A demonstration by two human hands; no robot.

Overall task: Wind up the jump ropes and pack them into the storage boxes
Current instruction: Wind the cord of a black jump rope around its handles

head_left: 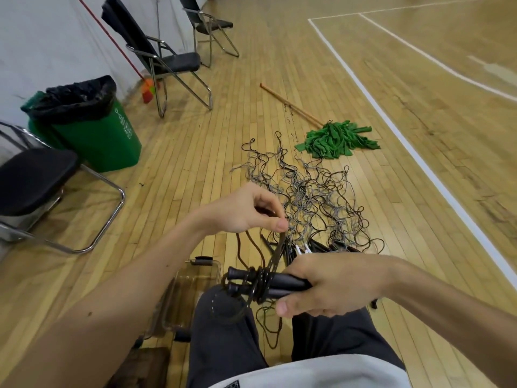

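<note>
Right hand (334, 284): grip clamped on two black handles (289, 283), held side by side over the lap.
Rope (260, 281): several turns sit wound round the handles, just beyond the fingers; loose loops hang between the knees.
Left hand (246, 210): thumb and fingers pinch a taut strand of the rope, raised above the handles.
Pile (313, 197): tangled ropes lie on the floor (195, 163) just ahead, with more handles at the near edge.
Box (194, 289): clear plastic, on the floor beside the left knee.
Beyond: a green mop (338, 140) lies past the pile; a green bin (92, 133) and folding chairs (167, 61) line the wall at left.
</note>
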